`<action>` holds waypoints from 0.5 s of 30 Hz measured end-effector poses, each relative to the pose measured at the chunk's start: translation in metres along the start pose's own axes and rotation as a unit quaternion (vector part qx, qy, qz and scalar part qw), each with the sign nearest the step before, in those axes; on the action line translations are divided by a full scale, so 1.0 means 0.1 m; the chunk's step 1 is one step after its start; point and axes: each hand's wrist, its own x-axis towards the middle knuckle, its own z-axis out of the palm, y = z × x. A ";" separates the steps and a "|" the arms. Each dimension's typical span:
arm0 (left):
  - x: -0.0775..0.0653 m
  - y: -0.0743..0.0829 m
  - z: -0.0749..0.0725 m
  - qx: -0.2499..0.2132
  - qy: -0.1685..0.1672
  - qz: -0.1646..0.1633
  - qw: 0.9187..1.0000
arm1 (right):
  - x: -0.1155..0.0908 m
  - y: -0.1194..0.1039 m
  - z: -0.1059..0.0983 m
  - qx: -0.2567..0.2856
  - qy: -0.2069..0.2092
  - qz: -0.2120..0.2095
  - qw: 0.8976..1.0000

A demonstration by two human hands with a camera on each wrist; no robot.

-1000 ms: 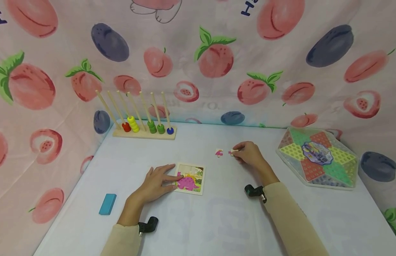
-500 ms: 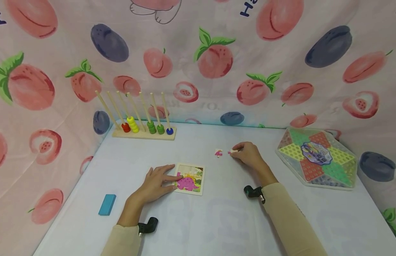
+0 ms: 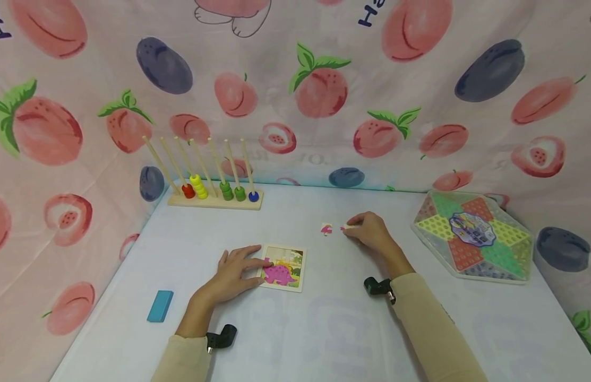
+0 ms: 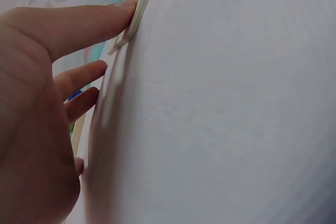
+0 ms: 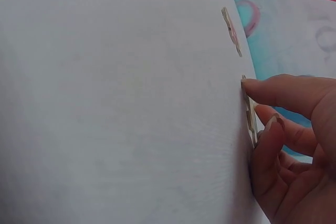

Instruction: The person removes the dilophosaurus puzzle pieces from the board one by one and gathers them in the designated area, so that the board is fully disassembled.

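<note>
A square wooden jigsaw puzzle (image 3: 282, 275) with a pink dinosaur lies flat at the middle of the table. My left hand (image 3: 232, 276) rests at its left side, fingers spread and index fingertip over the picture. In the left wrist view the thumb (image 4: 100, 22) touches the puzzle's edge (image 4: 140, 14). Farther back on the right, my right hand (image 3: 371, 232) pinches a small jigsaw piece (image 3: 344, 228) at the table surface, covering part of it. In the right wrist view, thumb and fingers surround this piece (image 5: 249, 109). A second pink-and-white piece (image 3: 326, 229) lies just left of it.
A wooden bead counting rack (image 3: 216, 200) with upright rods stands at the back left. A blue block (image 3: 160, 306) lies left of my left forearm. A hexagonal board-game box (image 3: 474, 236) sits at the right. Fruit-patterned cloth (image 3: 281, 69) hangs behind the table.
</note>
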 end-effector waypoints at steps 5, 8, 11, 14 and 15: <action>-0.01 -0.02 0.02 -0.004 -0.011 0.001 1.000 | 0.00 0.02 0.01 -0.002 -0.005 0.001 1.000; -0.01 -0.02 0.03 -0.007 -0.015 0.000 1.000 | 0.00 0.03 0.01 -0.007 -0.003 -0.004 1.000; 0.01 0.00 0.01 -0.009 -0.016 -0.005 1.000 | 0.00 0.03 0.00 -0.011 -0.001 -0.011 1.000; 0.03 0.02 0.02 -0.014 -0.012 -0.006 1.000 | 0.00 0.01 -0.01 -0.007 -0.002 -0.007 1.000; 0.04 0.02 0.03 -0.017 -0.010 -0.007 1.000 | 0.00 0.01 -0.01 -0.005 -0.003 -0.006 1.000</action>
